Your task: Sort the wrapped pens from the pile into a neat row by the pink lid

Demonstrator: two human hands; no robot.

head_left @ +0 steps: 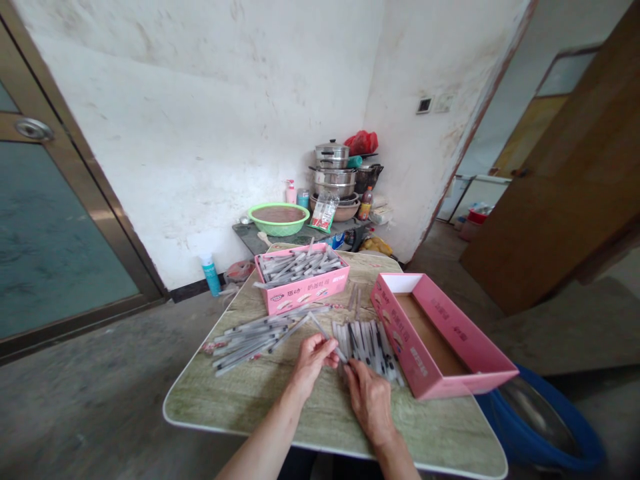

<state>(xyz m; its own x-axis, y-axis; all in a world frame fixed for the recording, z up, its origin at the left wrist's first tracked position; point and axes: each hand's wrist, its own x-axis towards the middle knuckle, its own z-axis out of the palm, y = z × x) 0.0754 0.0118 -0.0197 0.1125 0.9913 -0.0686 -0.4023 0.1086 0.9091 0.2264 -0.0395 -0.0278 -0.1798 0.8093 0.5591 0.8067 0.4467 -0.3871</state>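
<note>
A slim translucent pen (321,328) slants between my two hands above the table. My left hand (311,365) pinches it around the middle. At its lower end, the fingers of my right hand (369,395) are closed on it. Just beyond my right hand lies a row of similar pens (367,343) with dark parts, side by side. To the left is a looser pile of pens (255,337). A pink box (305,293) heaped with more pens stands behind them. At the right, a second pink box (413,347) shows a bare brown bottom.
The wood-patterned table (240,403) has a pale rim. Behind it, a low dark shelf (245,235) carries a green basin (280,227), stacked steel pots (334,177) and bottles. A blue tub (550,427) sits on the floor at the right, near a brown door (555,173).
</note>
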